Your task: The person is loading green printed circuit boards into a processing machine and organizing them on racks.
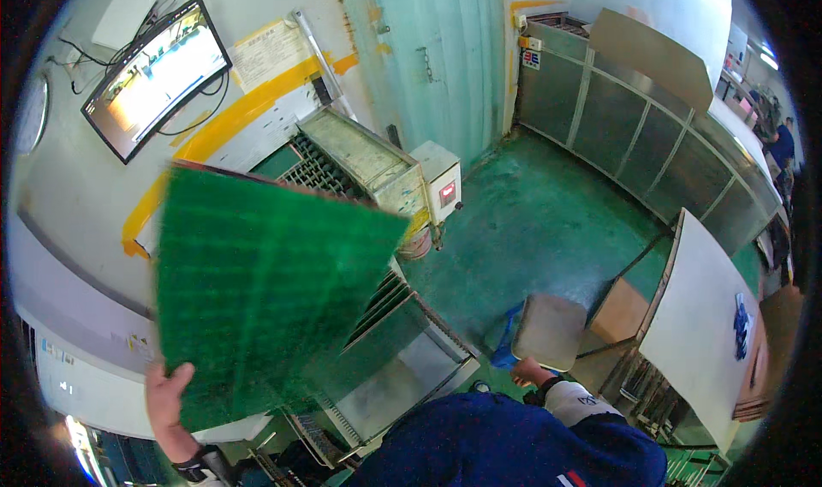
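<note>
A large green panel (pixel 265 290) stands tilted in front of me on the left, with faint pale bands across its face. My left hand (pixel 169 394) grips its lower left edge, thumb on the near face and the other fingers partly hidden. Below the panel's right side is a slotted metal rack (pixel 402 384), partly covered by it. Close to my body, my right hand (pixel 529 372) hangs with curled fingers and no visible object in them. It is beside a stool (pixel 550 331) with a worn seat and blue parts.
A machine with black rollers (pixel 321 166) and a control box (pixel 438 179) stands beyond the panel. On the right, a white-topped table (pixel 698 333) carries a blue item (pixel 741 316). Metal-panelled cabinets (pixel 629 127) line the far right. A screen (pixel 158 76) hangs on the left wall.
</note>
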`<action>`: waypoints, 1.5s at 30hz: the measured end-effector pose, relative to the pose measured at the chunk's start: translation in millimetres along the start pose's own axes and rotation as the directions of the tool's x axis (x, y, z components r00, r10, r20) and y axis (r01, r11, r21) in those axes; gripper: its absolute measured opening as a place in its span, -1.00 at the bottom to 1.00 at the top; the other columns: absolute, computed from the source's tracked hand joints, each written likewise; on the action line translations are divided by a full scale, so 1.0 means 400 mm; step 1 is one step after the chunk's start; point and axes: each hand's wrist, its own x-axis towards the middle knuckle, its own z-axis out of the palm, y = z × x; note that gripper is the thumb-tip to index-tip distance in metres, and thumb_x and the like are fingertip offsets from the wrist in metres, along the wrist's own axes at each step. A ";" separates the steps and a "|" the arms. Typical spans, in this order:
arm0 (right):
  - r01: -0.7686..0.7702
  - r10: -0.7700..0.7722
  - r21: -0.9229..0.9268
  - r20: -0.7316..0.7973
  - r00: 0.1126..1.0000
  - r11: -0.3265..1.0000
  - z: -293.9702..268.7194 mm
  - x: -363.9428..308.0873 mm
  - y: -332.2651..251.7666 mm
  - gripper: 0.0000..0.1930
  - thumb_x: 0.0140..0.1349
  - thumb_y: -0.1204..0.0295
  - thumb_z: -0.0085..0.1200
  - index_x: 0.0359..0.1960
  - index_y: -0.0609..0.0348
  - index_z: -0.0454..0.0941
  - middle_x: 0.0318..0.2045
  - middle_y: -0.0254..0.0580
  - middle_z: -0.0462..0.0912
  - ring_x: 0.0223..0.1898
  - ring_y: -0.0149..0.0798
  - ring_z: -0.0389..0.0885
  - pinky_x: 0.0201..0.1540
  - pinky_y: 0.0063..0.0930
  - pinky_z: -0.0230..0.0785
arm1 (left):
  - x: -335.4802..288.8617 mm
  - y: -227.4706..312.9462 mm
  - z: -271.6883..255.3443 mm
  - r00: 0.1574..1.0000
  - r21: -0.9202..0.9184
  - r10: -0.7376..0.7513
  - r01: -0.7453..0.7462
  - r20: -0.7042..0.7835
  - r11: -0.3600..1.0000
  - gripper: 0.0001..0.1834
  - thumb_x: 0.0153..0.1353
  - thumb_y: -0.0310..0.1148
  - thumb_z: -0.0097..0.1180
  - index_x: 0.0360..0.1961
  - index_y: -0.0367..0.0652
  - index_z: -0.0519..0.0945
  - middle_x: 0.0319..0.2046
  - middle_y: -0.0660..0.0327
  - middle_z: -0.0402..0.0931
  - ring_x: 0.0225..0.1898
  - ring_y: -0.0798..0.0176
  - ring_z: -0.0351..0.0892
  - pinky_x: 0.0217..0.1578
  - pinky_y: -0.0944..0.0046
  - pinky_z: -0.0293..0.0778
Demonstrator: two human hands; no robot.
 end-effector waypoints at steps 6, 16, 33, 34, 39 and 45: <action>0.036 -0.041 -0.349 -0.008 0.999 0.936 -0.004 0.058 0.026 -0.72 0.09 0.30 0.00 -0.72 -0.04 0.25 -0.72 -0.36 0.20 -0.72 -0.35 0.20 -0.68 -0.41 0.07 | 0.058 -0.201 -0.107 0.955 -0.656 -0.041 -0.170 -0.293 0.736 -0.63 0.16 -0.33 0.14 -0.05 -0.29 0.45 -0.12 0.19 0.51 -0.10 0.22 0.48 -0.03 0.20 0.38; -0.083 0.085 -0.017 0.144 0.986 0.996 0.003 -0.069 -0.094 -0.77 0.16 0.22 0.04 -0.52 0.08 0.41 -0.65 -0.23 0.46 -0.64 -0.30 0.47 -0.59 -0.37 0.35 | 0.066 -0.390 0.286 0.979 -0.984 -0.159 0.143 0.125 0.109 -0.73 0.16 -0.44 0.09 -0.09 -0.13 0.47 -0.12 0.25 0.51 -0.07 0.26 0.47 -0.04 0.22 0.39; 0.081 -0.081 -0.122 0.008 0.997 0.989 0.038 -0.181 -0.072 -0.68 0.21 0.16 -0.17 -0.36 0.15 0.47 -0.49 -0.10 0.58 -0.48 -0.15 0.56 -0.48 -0.28 0.42 | 0.279 -0.556 0.514 0.951 -0.966 -0.237 0.150 0.199 -0.211 -0.83 0.22 -0.43 0.03 -0.18 -0.22 0.43 -0.13 0.13 0.48 -0.05 0.15 0.44 0.05 0.12 0.36; 0.152 -0.156 -0.149 -0.018 0.988 0.977 0.052 -0.196 -0.085 -0.63 0.19 0.12 -0.23 -0.41 0.16 0.48 -0.58 -0.06 0.56 -0.62 -0.11 0.55 -0.61 -0.28 0.44 | 0.299 -0.538 0.519 0.955 -0.970 -0.214 0.171 0.206 -0.173 -0.81 0.29 -0.35 -0.05 -0.18 -0.25 0.39 -0.20 0.13 0.48 -0.10 0.15 0.42 0.06 0.12 0.36; 0.000 0.000 -0.111 0.001 1.000 0.994 0.052 -0.187 -0.088 -0.64 0.17 0.08 -0.34 -0.57 0.04 0.35 -0.67 -0.22 0.41 -0.70 -0.22 0.37 -0.68 -0.40 0.25 | 0.359 -0.571 0.533 0.872 -0.897 -0.225 0.440 0.435 -0.029 -0.66 0.34 -0.20 -0.17 -0.16 -0.31 0.40 -0.13 0.03 0.48 -0.08 0.09 0.47 -0.03 0.15 0.43; -0.193 0.164 0.152 0.182 0.969 0.969 -0.021 -0.120 -0.012 -0.72 0.21 0.16 -0.28 -0.60 -0.03 0.23 -0.70 -0.30 0.29 -0.70 -0.35 0.22 -0.70 -0.51 0.10 | 0.403 -0.544 0.541 0.788 -0.783 -0.215 0.608 0.576 0.131 -0.48 0.37 -0.06 -0.34 -0.06 -0.36 0.39 -0.13 0.00 0.52 -0.08 0.06 0.53 -0.16 0.23 0.50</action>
